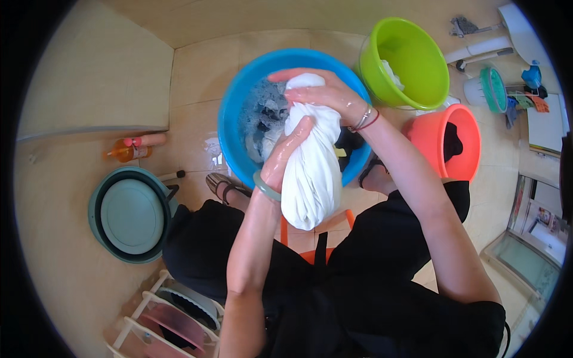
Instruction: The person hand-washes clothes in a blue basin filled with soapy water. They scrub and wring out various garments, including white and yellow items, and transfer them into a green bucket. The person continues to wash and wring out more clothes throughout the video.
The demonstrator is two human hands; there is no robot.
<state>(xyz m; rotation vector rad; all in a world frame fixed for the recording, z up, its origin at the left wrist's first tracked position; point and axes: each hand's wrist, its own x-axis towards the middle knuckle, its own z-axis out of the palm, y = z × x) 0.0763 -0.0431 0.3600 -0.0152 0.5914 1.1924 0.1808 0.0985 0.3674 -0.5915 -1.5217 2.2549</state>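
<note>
A wet, twisted white cloth (316,173) is bunched between both of my hands, above the near part of a blue basin (233,95). My left hand (286,152) is wrapped round its left side, with the thumb lying across the folds. Over the cloth's top end curls my right hand (325,92), its fingers pointing left. The lower end of the cloth bulges out toward me. Sudsy water (262,113) fills the basin, with dark and light clothes partly under it. What kind of garment the white cloth is, I cannot tell.
At the back right stands a lime-green bucket (412,59) with something white inside. A coral bucket (465,143) beside it holds dark cloth. To the left are a folded grey-green basin (131,215) and an orange bottle (124,151). A basin rack (149,295) stands at lower left.
</note>
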